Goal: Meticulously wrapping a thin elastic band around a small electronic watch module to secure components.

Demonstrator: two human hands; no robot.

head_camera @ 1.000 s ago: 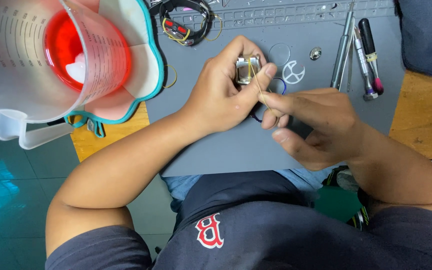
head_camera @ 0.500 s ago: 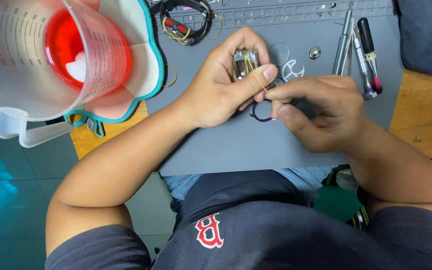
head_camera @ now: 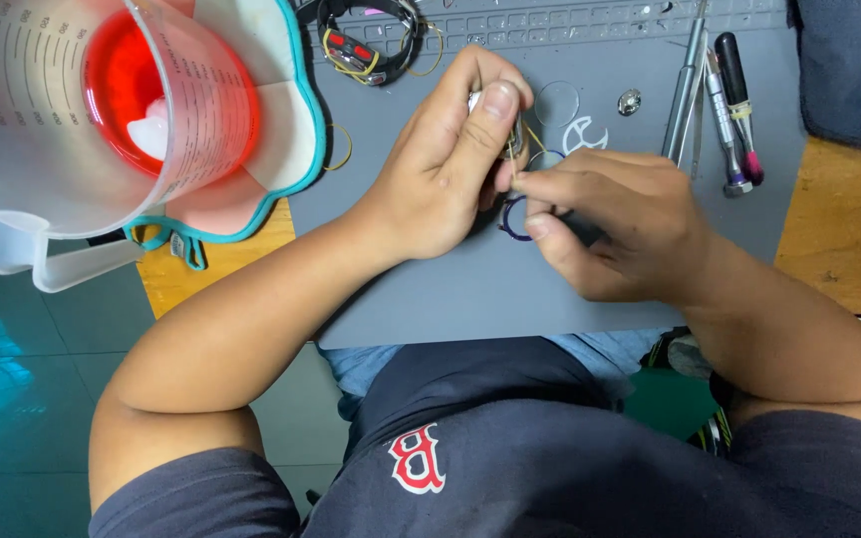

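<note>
My left hand (head_camera: 445,164) curls around a small metal part (head_camera: 512,139), thumb pressed on top, so only a sliver of its shiny, yellowish edge shows between my fingers. It sits above the middle of the grey mat (head_camera: 470,289), a smooth, matte rubbery sheet with moulded ridges along its far edge. My right hand (head_camera: 605,224) is closed narrowly, fingertips pinched on something thin at the part's side; what it grips is too small to make out. Just below where the hands meet lies a thin dark-blue ring (head_camera: 512,219), partly hidden by my fingers.

Beyond the hands, flat on the mat, lie a clear round disc (head_camera: 557,103), a white three-armed ring (head_camera: 582,134) and a small silvery round piece (head_camera: 630,102). To the right lie slim metal tweezers (head_camera: 683,95) and screwdrivers (head_camera: 734,110), one with a black handle and pink tip. At far left, close to the camera, a translucent plastic measuring jug (head_camera: 62,130) holds something glossy red. Bare wood (head_camera: 834,229) shows at the mat's right.
</note>
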